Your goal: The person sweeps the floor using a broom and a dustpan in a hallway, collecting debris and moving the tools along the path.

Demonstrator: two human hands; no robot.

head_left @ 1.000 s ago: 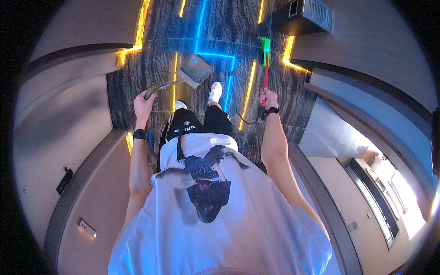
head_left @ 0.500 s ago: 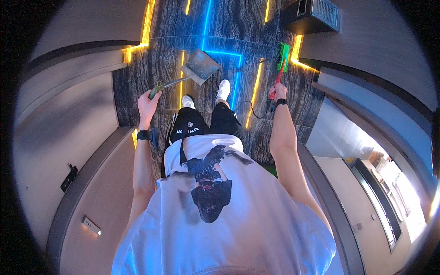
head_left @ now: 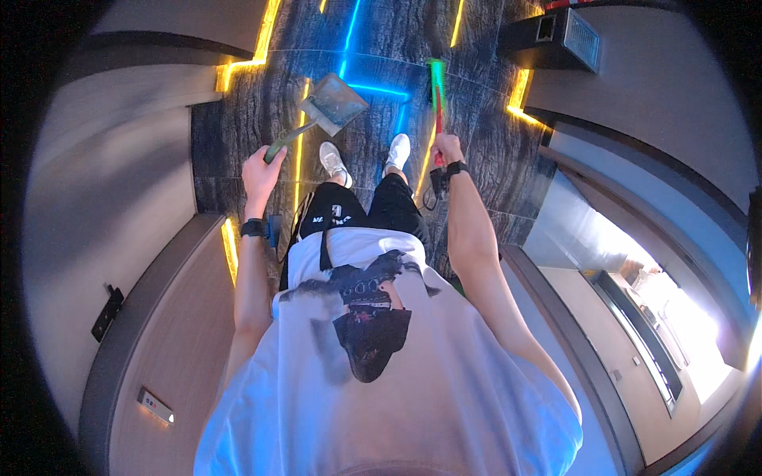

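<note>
My left hand (head_left: 260, 174) is closed round the green handle of a dustpan (head_left: 334, 103). The dustpan's worn grey tray lies out ahead of my left foot, near a blue light strip. A red-handled broom (head_left: 438, 87) with green bristles is gripped in my right hand (head_left: 447, 148). Its bristles point away from me, over the floor ahead and right of the dustpan, and look slightly blurred. Broom and dustpan are apart. Whether the bristles touch the floor, I cannot tell.
Dark streaked floor tiles (head_left: 262, 95) carry blue and yellow light strips. My white shoes (head_left: 398, 151) stand between the tools. A dark box with a mesh side (head_left: 548, 41) is at the far right by the wall. Pale walls rise on both sides, with a bright window (head_left: 683, 309) at right.
The broom and my right hand have swung left, toward the dustpan. The dustpan has shifted slightly left and away from me. My left foot has stepped forward.
</note>
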